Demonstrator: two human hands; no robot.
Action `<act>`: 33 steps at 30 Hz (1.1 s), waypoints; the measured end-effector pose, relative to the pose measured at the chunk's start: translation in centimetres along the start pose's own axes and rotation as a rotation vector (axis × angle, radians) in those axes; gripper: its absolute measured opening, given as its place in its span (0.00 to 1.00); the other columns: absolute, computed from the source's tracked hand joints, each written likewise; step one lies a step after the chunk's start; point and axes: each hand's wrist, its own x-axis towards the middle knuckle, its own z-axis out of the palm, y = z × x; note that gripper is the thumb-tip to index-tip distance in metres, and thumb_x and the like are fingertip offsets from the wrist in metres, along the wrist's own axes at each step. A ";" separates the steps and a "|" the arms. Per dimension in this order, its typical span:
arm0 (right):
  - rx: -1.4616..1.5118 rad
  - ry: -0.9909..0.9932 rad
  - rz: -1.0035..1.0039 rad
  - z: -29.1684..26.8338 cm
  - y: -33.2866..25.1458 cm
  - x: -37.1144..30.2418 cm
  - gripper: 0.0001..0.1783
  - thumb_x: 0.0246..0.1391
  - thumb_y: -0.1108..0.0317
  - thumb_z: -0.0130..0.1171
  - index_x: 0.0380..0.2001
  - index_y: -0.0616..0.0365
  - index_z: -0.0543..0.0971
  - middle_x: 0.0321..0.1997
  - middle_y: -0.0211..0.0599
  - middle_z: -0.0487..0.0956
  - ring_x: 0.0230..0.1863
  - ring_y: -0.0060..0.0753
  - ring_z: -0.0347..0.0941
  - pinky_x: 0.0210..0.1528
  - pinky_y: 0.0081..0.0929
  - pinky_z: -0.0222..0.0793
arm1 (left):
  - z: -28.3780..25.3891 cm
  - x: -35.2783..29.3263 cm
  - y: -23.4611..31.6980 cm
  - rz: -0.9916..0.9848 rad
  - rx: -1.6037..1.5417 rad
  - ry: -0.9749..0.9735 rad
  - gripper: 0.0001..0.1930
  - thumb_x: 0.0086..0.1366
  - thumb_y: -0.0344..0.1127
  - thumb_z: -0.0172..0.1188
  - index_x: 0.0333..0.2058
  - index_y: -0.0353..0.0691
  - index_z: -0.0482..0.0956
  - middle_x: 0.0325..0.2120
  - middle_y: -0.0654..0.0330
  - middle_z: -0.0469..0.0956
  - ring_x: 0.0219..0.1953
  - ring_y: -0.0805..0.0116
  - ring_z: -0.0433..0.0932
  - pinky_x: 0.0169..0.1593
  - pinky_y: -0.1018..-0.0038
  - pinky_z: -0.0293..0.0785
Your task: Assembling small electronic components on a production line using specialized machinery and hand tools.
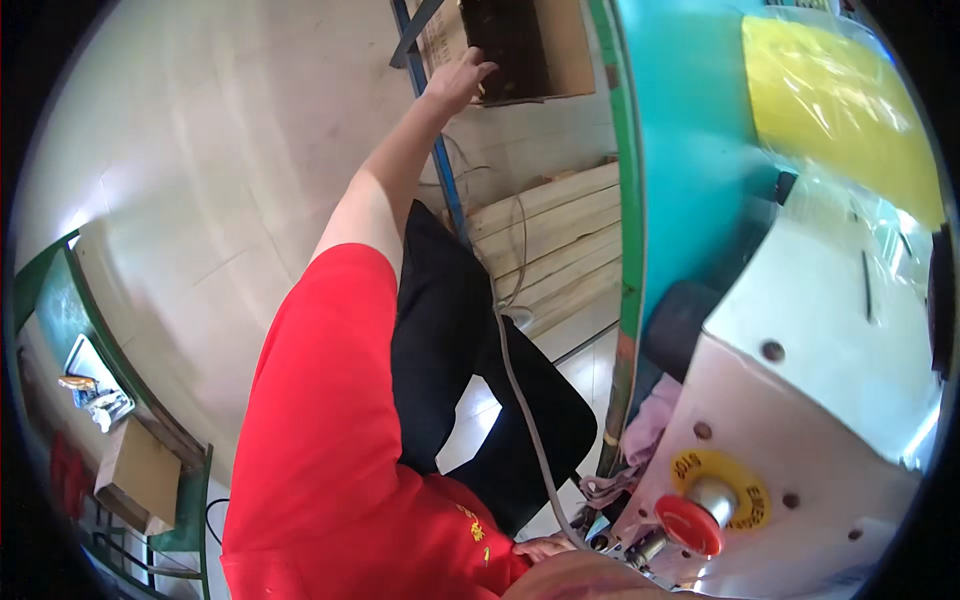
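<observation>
My left arm, in a red short sleeve, stretches up and away to a cardboard box at the top. At the box's near left edge, my left hand is over the dark brown inside, fingers bent but apart. I make out nothing held in it. My right hand shows only in part at the lower edge, beside my red shirt. My right forearm hides most of it, so its grip is unclear. Close to its right are a metal fitting and a red emergency stop button on a white machine.
A turquoise table with a green rim stands to the right, bearing yellow sheet material under clear plastic. Pale wooden boards lie below the box. A grey cable crosses my legs. At far left, a green bench holds a tray and a carton.
</observation>
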 end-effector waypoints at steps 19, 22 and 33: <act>0.071 -0.050 -0.018 -0.8 -4.2 1.5 0.08 0.56 0.77 0.57 0.38 0.63 0.82 0.34 0.42 0.83 0.36 0.32 0.80 0.39 0.24 0.74 | -3.0 -6.4 -2.0 0.002 -0.055 -0.057 0.24 0.61 0.37 0.58 0.56 0.57 0.69 0.44 0.59 0.76 0.43 0.55 0.78 0.41 0.63 0.77; 0.033 -0.347 -0.143 -2.0 5.7 -0.9 0.21 0.47 0.84 0.59 0.48 0.66 0.77 0.35 0.46 0.82 0.25 0.29 0.76 0.29 0.19 0.70 | -3.1 -10.9 -3.3 -0.192 -0.229 0.024 0.29 0.59 0.37 0.62 0.59 0.55 0.64 0.47 0.57 0.75 0.45 0.52 0.78 0.41 0.61 0.76; -0.067 0.019 -0.235 1.0 -0.9 -1.7 0.18 0.42 0.88 0.60 0.38 0.60 0.82 0.34 0.41 0.82 0.35 0.38 0.80 0.36 0.25 0.73 | -6.1 -41.2 -1.7 -0.838 -0.660 -0.196 0.15 0.67 0.43 0.57 0.34 0.37 0.86 0.21 0.58 0.81 0.24 0.77 0.75 0.32 0.75 0.73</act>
